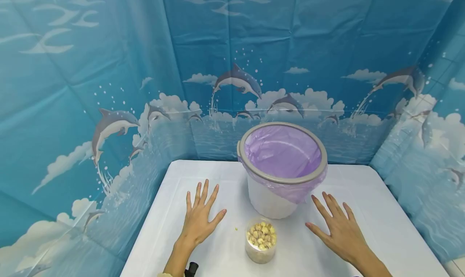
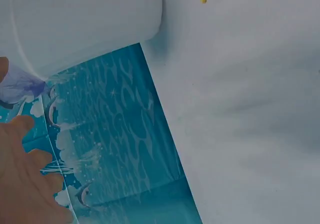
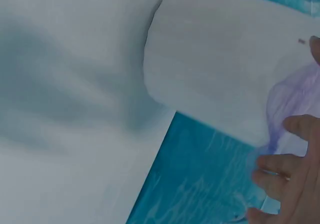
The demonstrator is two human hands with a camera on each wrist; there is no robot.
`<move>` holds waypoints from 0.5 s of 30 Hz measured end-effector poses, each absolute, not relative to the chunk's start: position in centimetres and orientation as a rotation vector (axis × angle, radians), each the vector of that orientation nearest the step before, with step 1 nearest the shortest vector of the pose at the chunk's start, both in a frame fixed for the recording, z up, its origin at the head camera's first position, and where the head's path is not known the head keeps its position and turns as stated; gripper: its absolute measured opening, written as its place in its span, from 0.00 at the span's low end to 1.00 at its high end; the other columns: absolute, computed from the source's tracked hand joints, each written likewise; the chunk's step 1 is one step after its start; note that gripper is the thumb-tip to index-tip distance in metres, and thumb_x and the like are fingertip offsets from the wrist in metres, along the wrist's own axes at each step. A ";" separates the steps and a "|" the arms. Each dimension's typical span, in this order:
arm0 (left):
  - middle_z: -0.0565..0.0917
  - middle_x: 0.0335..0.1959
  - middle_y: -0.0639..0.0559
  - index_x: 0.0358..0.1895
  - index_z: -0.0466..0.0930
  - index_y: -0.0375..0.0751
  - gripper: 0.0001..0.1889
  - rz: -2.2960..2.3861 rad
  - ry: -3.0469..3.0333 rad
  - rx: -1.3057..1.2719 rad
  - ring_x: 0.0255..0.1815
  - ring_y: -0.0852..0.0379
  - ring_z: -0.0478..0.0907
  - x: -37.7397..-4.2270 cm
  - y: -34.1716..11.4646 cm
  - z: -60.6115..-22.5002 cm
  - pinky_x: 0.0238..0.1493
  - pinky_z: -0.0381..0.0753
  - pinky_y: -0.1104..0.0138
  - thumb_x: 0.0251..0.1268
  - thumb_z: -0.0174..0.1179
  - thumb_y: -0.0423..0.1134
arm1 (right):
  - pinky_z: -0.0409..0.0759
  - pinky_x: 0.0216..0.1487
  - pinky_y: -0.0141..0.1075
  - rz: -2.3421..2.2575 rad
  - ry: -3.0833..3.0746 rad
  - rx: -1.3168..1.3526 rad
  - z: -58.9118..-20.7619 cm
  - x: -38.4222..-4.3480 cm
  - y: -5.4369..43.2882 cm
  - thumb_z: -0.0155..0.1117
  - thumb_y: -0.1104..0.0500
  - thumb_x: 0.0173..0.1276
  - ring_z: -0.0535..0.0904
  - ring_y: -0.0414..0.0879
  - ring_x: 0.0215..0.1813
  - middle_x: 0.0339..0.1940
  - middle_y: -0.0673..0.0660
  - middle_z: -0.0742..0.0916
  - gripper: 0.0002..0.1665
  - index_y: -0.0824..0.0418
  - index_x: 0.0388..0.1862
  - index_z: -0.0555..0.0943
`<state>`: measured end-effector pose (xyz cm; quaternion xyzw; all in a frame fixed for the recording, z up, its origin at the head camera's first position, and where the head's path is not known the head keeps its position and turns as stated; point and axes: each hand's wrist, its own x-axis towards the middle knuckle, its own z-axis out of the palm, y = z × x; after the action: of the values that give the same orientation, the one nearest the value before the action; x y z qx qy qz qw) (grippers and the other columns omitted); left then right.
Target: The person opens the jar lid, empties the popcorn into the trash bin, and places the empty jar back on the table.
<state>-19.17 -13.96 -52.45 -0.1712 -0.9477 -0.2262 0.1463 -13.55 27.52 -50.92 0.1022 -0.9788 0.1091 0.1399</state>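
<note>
In the head view my left hand (image 1: 199, 220) hovers over the white table, fingers straight and spread, holding nothing. My right hand (image 1: 340, 232) is likewise spread, just right of a white bin (image 1: 270, 196) and apart from it. A translucent purple bag (image 1: 283, 152) lines the bin, held by a grey rim ring (image 1: 281, 180) and folded over the outside. Between the hands, in front of the bin, stands a clear round tub (image 1: 260, 254) filled with yellowish popcorn-like pieces (image 1: 261, 235). The wrist views show the left hand (image 2: 30, 179) and the right hand (image 3: 295, 179) only in part.
A small yellow crumb (image 1: 236, 229) lies on the white tabletop (image 1: 221, 252), left of the tub. Blue dolphin-printed sheeting (image 1: 145, 87) hangs behind and along both sides of the table. A black object (image 1: 191, 269) sits by the left wrist.
</note>
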 end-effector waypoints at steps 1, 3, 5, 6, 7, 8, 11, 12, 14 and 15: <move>0.46 0.87 0.46 0.84 0.51 0.60 0.42 -0.695 -2.740 -0.522 0.88 0.39 0.38 -19.0 -13.7 -52.4 0.79 0.34 0.29 0.72 0.56 0.64 | 0.60 0.71 0.70 0.307 -2.830 0.291 -50.8 -13.4 27.0 0.64 0.30 0.68 0.70 0.66 0.74 0.75 0.70 0.74 0.50 0.54 0.80 0.66; 0.47 0.87 0.47 0.85 0.50 0.57 0.44 -0.838 -2.750 -0.602 0.88 0.39 0.40 -18.6 -13.2 -52.7 0.79 0.33 0.28 0.71 0.59 0.62 | 0.71 0.65 0.66 0.284 -2.832 0.288 -50.9 -13.0 25.7 0.65 0.29 0.66 0.78 0.64 0.67 0.69 0.68 0.79 0.49 0.56 0.77 0.71; 0.49 0.87 0.46 0.85 0.49 0.52 0.49 -1.044 -2.763 -0.688 0.87 0.37 0.42 -17.9 -12.7 -53.3 0.79 0.32 0.28 0.67 0.65 0.59 | 0.79 0.56 0.62 0.287 -2.813 0.308 -51.3 -12.6 24.3 0.67 0.29 0.64 0.83 0.60 0.59 0.62 0.65 0.83 0.48 0.56 0.73 0.75; 0.50 0.86 0.44 0.85 0.49 0.49 0.52 -1.145 -2.770 -0.726 0.87 0.36 0.43 -17.6 -12.3 -53.8 0.79 0.32 0.28 0.65 0.68 0.58 | 0.81 0.52 0.58 0.302 -2.792 0.330 -51.5 -12.4 23.6 0.69 0.30 0.63 0.84 0.58 0.56 0.59 0.63 0.85 0.47 0.57 0.72 0.77; 0.51 0.86 0.42 0.85 0.48 0.47 0.54 -1.238 -2.778 -0.760 0.86 0.34 0.44 -17.3 -12.0 -54.4 0.78 0.32 0.28 0.62 0.71 0.57 | 0.82 0.49 0.54 0.305 -2.781 0.348 -51.7 -12.3 22.7 0.70 0.29 0.62 0.85 0.55 0.54 0.57 0.61 0.85 0.47 0.56 0.70 0.78; 0.52 0.85 0.39 0.85 0.47 0.43 0.57 -1.325 -2.780 -0.788 0.86 0.32 0.45 -17.0 -11.6 -55.0 0.78 0.32 0.27 0.58 0.74 0.55 | 0.82 0.46 0.50 0.310 -2.770 0.368 -51.9 -12.1 21.9 0.71 0.28 0.61 0.85 0.51 0.52 0.55 0.59 0.85 0.47 0.56 0.69 0.79; 0.49 0.85 0.33 0.84 0.42 0.36 0.65 -1.454 -2.818 -0.835 0.85 0.28 0.42 -16.2 -10.2 -57.2 0.75 0.30 0.26 0.50 0.79 0.53 | 0.79 0.40 0.42 0.319 -2.743 0.429 -52.5 -11.9 19.5 0.72 0.27 0.57 0.83 0.44 0.46 0.50 0.54 0.85 0.48 0.54 0.68 0.80; 0.47 0.85 0.32 0.84 0.41 0.36 0.67 -1.488 -2.823 -0.842 0.84 0.26 0.40 -16.0 -9.7 -57.8 0.74 0.29 0.25 0.49 0.80 0.53 | 0.79 0.40 0.41 0.314 -2.748 0.447 -52.6 -11.9 18.7 0.71 0.25 0.57 0.82 0.44 0.46 0.50 0.53 0.85 0.49 0.53 0.69 0.80; 0.44 0.85 0.30 0.84 0.39 0.34 0.69 -1.542 -2.818 -0.845 0.84 0.23 0.36 -15.6 -8.6 -59.0 0.72 0.27 0.23 0.46 0.81 0.51 | 0.80 0.40 0.41 0.316 -2.764 0.483 -52.8 -12.0 17.2 0.70 0.22 0.56 0.82 0.45 0.47 0.52 0.54 0.84 0.51 0.51 0.70 0.78; 0.43 0.85 0.29 0.84 0.38 0.35 0.70 -1.559 -2.813 -0.843 0.83 0.22 0.35 -15.4 -8.1 -59.5 0.71 0.27 0.22 0.45 0.82 0.51 | 0.81 0.40 0.42 0.322 -2.775 0.500 -52.9 -12.0 16.5 0.69 0.21 0.55 0.82 0.46 0.47 0.53 0.55 0.83 0.52 0.49 0.71 0.77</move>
<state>-15.42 -8.13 -59.50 -0.2526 -0.8426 -0.4668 -0.0916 -12.03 16.51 -52.95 0.1741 -0.9666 0.1120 0.1512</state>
